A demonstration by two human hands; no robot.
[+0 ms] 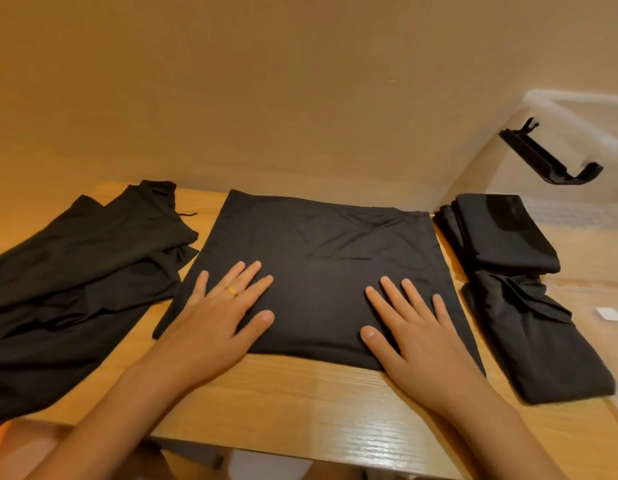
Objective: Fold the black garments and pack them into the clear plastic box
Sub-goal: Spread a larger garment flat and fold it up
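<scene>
Left hand (224,306): open, fingers straight and spread, palm pressed flat on the near-left part of the folded garment (318,258). Ring (232,290) on one finger.

Right hand (415,327): open likewise, flat on the near-right part of the same garment. Neither hand grips cloth.

The garment lies mid-bench as a rough square, its near edge just inside the bench (300,403) front. Light creases run across its far right quarter.

Step in hand (judged): smoothing a partly folded piece between folds. The square looks too wide to match the packed pieces.

Unfolded pile (82,271): to the left, loose and rumpled, touching the square's left edge and spilling over the bench's near-left side. Work remains there.

Folded bundles (508,233): two narrow ones to the right, one behind the other, at the clear plastic box (577,109). Whether they sit inside its walls or just beside them I cannot tell. Black latch (550,157) is on the box's side.

Next move (judged): pinch one side edge, fold across to halve the width, press flat, then lift it right towards the box. Thin, slippery-looking cloth; layers may slide on lifting, so support from beneath.
</scene>
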